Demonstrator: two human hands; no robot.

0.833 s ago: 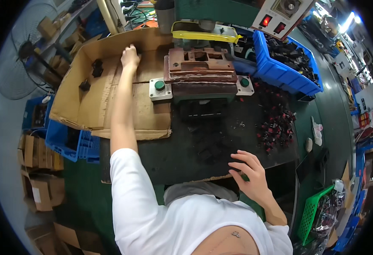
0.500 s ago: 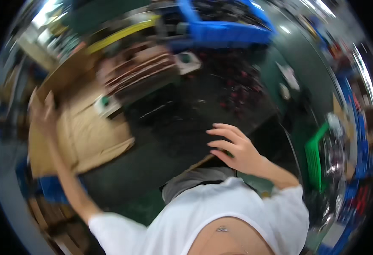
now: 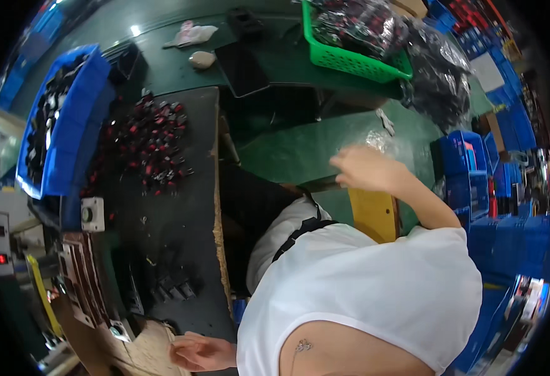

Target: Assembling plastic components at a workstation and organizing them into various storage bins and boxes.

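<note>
My left hand [image 3: 196, 352] is at the lower edge, beside the brown cardboard box [image 3: 146, 348] at the corner of the dark worktable [image 3: 190, 250]. Its fingers are loosely bent, and no object shows in them. My right hand [image 3: 366, 168] hangs in the air to the right of the table, above the green floor and near a yellow panel [image 3: 373, 214]. Slightly blurred, its fingers are loosely bent with nothing visible in them. Small red and black parts [image 3: 152, 141] lie heaped on the table, well away from both hands. Several small dark pieces [image 3: 174, 289] lie closer to my left hand.
A blue bin [image 3: 77, 135] of black parts stands at the table's left. Next to the box is a fixture with brown layers [image 3: 80, 276] and two button boxes. A green basket [image 3: 356, 62] of bagged parts stands far off; blue bins [image 3: 469, 182] line the right.
My view and body have turned to the right, so the table now lies at my left. The green basket has come into fuller view. My left hand no longer reaches up along the box's far side.
</note>
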